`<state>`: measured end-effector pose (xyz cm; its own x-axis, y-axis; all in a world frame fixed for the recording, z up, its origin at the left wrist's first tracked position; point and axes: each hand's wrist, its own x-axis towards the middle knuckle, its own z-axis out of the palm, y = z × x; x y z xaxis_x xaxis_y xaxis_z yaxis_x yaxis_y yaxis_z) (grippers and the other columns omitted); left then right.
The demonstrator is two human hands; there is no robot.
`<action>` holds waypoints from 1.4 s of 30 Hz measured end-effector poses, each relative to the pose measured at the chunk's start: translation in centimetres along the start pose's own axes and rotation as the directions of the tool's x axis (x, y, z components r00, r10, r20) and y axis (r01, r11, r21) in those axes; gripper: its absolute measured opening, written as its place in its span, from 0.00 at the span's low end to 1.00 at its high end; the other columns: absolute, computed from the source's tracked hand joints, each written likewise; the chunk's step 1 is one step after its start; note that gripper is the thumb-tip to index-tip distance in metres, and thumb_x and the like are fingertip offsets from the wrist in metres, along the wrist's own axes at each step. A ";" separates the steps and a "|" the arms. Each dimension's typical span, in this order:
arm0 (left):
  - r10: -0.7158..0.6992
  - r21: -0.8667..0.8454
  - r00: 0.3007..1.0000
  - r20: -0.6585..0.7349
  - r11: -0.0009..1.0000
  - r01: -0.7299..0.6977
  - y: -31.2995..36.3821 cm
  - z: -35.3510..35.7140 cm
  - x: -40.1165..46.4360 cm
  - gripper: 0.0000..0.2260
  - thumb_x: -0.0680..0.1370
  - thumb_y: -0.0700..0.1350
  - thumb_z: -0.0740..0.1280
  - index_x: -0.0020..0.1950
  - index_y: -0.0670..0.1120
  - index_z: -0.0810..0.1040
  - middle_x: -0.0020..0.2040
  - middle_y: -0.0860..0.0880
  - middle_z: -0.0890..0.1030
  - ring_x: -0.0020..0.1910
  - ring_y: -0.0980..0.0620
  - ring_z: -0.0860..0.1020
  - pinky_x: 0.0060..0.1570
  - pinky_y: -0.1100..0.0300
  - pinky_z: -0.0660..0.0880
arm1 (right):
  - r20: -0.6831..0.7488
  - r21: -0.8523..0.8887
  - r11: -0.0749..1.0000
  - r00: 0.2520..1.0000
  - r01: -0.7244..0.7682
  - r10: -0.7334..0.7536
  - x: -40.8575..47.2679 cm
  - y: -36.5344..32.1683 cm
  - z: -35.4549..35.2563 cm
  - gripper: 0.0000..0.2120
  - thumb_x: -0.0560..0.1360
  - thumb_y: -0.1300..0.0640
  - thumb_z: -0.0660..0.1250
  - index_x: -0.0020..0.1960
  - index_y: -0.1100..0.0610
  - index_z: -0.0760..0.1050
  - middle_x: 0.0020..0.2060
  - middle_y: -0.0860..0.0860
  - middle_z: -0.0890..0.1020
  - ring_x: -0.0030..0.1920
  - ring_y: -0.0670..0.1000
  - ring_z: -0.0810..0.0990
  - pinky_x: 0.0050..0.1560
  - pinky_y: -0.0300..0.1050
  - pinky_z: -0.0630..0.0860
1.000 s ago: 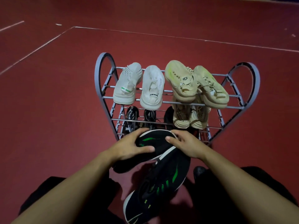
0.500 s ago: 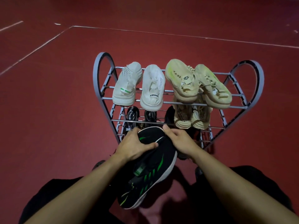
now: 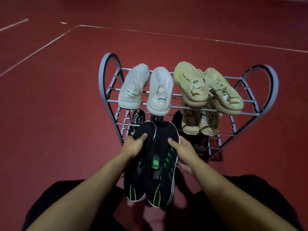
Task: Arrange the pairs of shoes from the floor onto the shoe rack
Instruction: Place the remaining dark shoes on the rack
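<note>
A second ago the two black shoes with green stripes lay crossed, one sole up over the other; now I have them squared side by side, toes pointing away from me, lifted in front of my knees. My left hand (image 3: 135,145) grips the left black shoe (image 3: 141,165) near its toe, thumb curled over the upper, and my right hand (image 3: 182,151) clasps the right black shoe (image 3: 162,164) from its outer edge, thumb on top and fingers wrapped beneath. That alignment tells me the pair is ready to go in as one unit rather than shoe by shoe. Their toes now reach the front of the shoe rack (image 3: 106,84), about level with the lower shelves. Beyond them, on the middle shelf, a dark pair (image 3: 138,116) sits on the left, mostly hidden, and a beige pair (image 3: 200,124) on the right. Farther back, the top shelf carries the white pair (image 3: 146,90) and the cream pair (image 3: 206,87), so it looks full. I judge the open spot is low down, though my shoes hide it; I cannot tell how much room remains there.
</note>
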<state>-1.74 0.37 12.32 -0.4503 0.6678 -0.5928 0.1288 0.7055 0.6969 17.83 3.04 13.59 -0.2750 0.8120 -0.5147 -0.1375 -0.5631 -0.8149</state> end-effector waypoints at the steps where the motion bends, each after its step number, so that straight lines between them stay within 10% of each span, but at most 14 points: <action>1: -0.024 -0.009 1.000 -0.010 1.000 0.024 -0.1 -0.1 0.4 0.37 0.75 0.66 0.66 0.73 0.42 0.67 0.69 0.41 0.76 0.66 0.39 0.76 0.68 0.48 0.71 | 0.018 0.022 0.999 0.999 -0.044 0.044 0.1 -0.2 -0.1 0.12 0.81 0.60 0.65 0.64 0.59 0.77 0.52 0.57 0.86 0.48 0.54 0.87 0.43 0.46 0.83; 10: -0.122 -0.320 0.973 0.196 0.930 0.182 -5.5 0.3 10.8 0.47 0.52 0.83 0.68 0.67 0.62 0.76 0.65 0.48 0.81 0.57 0.40 0.83 0.59 0.40 0.77 | 0.316 -0.040 0.929 0.877 -0.369 0.362 -0.6 -0.7 0.2 0.21 0.77 0.51 0.69 0.65 0.63 0.79 0.57 0.60 0.84 0.53 0.57 0.84 0.59 0.51 0.80; 14: -0.069 -0.368 0.936 0.344 0.908 0.203 0.7 -0.5 -0.6 0.23 0.80 0.66 0.59 0.59 0.51 0.82 0.53 0.46 0.87 0.51 0.45 0.85 0.55 0.51 0.79 | 0.273 -0.074 0.948 0.908 -0.308 0.317 -0.2 0.1 0.3 0.20 0.77 0.53 0.70 0.64 0.64 0.78 0.56 0.62 0.84 0.55 0.60 0.84 0.58 0.54 0.80; 17: -0.012 -0.338 0.932 0.362 0.930 0.143 0.6 -0.9 -2.3 0.22 0.83 0.59 0.57 0.45 0.48 0.84 0.35 0.50 0.84 0.35 0.52 0.81 0.41 0.56 0.71 | 0.185 -0.020 0.966 0.949 -0.257 0.256 0.9 0.1 -0.2 0.20 0.76 0.52 0.70 0.63 0.63 0.79 0.57 0.62 0.83 0.58 0.62 0.82 0.59 0.56 0.80; 23: -0.161 -0.154 0.868 0.470 0.953 0.260 -2.7 -1.2 -3.1 0.15 0.81 0.53 0.65 0.61 0.46 0.81 0.55 0.46 0.83 0.55 0.46 0.80 0.58 0.40 0.78 | 0.120 0.017 0.974 0.967 -0.228 0.224 3.1 -0.9 -0.2 0.20 0.77 0.48 0.70 0.63 0.60 0.80 0.56 0.60 0.85 0.58 0.60 0.83 0.64 0.60 0.77; 34: 0.027 -0.421 0.953 0.303 0.901 0.108 -3.6 -1.6 -1.4 0.16 0.82 0.52 0.66 0.63 0.42 0.81 0.56 0.44 0.86 0.54 0.47 0.84 0.43 0.52 0.83 | 0.064 0.157 0.957 0.970 -0.242 0.235 4.3 -1.6 -0.9 0.21 0.81 0.46 0.63 0.65 0.60 0.78 0.58 0.58 0.84 0.54 0.55 0.84 0.55 0.53 0.82; 42: 0.059 -0.520 0.974 0.218 0.852 0.065 -0.6 -2.5 1.9 0.17 0.84 0.51 0.63 0.67 0.41 0.76 0.62 0.45 0.81 0.34 0.53 0.85 0.37 0.52 0.85 | -0.117 0.094 0.973 0.968 -0.212 0.222 4.3 -1.2 -2.2 0.21 0.74 0.43 0.73 0.57 0.58 0.82 0.48 0.54 0.88 0.42 0.52 0.88 0.46 0.52 0.85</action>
<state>-4.88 0.66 11.74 -0.2386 0.7439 -0.6242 -0.3791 0.5204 0.7651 18.89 7.51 11.75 -0.1850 0.6787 -0.7108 -0.1651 -0.7344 -0.6583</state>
